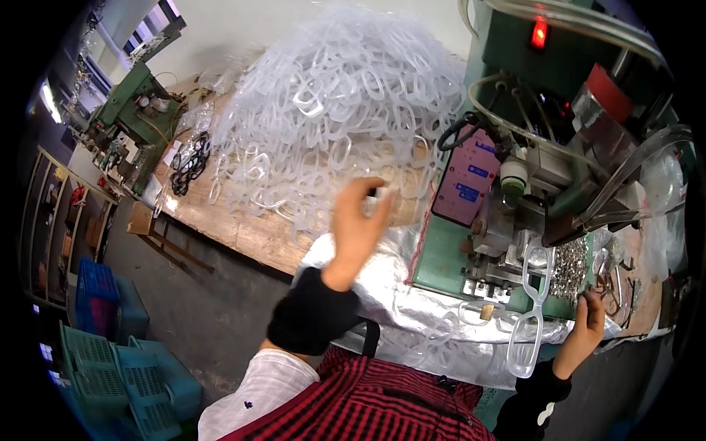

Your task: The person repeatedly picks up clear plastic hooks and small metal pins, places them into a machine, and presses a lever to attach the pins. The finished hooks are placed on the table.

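My left hand [358, 229] is raised over the near edge of a large heap of clear plastic eyeglass frames [346, 81]. Its thumb and fingers curve apart, slightly blurred, with nothing visible between them. At the right, my right hand [581, 334] has its fingertips drawn together beside a pile of small shiny metal pieces [571, 268]. Whatever it pinches is too small to make out. Between that hand and the green bench machine [441, 257], one clear eyeglass frame [535, 316] sits lengthwise at the machine's front, apart from both hands.
A pink-screened phone [465, 176] leans against the machine, below a lit red switch [540, 33]. Silver foil [397, 294] covers the bench edge, with more clear frames beneath. Black cords [191, 165] and another green machine [132, 110] are left; teal baskets [95, 367] stand on the floor.
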`<action>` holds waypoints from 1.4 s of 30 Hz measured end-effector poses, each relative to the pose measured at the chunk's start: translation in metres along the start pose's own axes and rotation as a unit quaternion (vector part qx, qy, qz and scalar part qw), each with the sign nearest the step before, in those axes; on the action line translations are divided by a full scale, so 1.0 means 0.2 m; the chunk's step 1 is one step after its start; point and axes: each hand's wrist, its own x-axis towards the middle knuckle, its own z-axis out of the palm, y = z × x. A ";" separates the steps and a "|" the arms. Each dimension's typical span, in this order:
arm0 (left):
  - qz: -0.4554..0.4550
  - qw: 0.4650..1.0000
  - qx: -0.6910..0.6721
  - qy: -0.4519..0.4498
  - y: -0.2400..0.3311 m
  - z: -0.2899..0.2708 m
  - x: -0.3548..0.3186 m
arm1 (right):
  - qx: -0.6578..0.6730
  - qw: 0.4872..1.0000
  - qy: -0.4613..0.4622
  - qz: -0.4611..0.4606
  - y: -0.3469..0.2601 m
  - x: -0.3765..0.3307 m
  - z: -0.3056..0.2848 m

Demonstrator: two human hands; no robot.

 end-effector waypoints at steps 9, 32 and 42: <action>0.170 0.898 0.390 -0.116 -0.25 -0.11 0.05 | 0.108 0.980 -0.158 -0.058 -0.49 0.05 0.31; 0.154 0.845 -0.489 -0.152 0.91 -0.06 0.05 | 0.249 0.947 -0.204 0.015 -0.69 -0.03 0.34; -0.225 0.598 -0.583 -0.501 0.76 -0.08 -0.32 | -0.368 0.920 -0.032 -0.132 -0.10 -0.03 -0.04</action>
